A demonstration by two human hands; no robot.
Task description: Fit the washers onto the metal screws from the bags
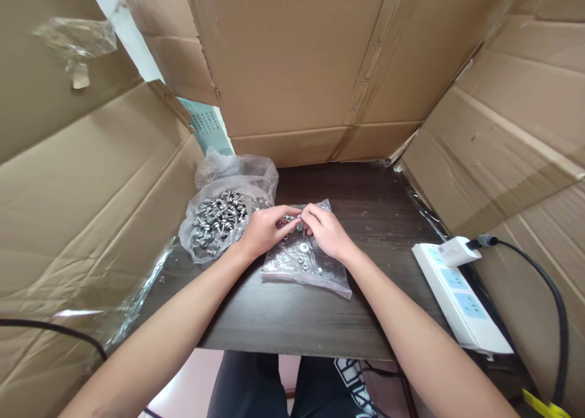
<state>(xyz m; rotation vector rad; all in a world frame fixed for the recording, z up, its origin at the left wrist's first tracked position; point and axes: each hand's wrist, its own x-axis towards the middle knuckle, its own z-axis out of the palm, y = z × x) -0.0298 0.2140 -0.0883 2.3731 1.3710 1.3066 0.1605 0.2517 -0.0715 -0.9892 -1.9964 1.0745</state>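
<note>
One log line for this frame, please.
left hand: pinching small metal part | right hand: same part, fingers meeting | below: flat bag of washers | left: open bag of bolts | dark table

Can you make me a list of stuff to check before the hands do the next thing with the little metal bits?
1. Both hands meet over the flat bag: ok; left hand, right hand.
2. Small part pinched in the fingers: cannot tell, too small.
3. Washer lies on the flat bag: ok.
4. Full bag open, beside the left hand: ok.
5. Power strip apart from the bags: ok.
</note>
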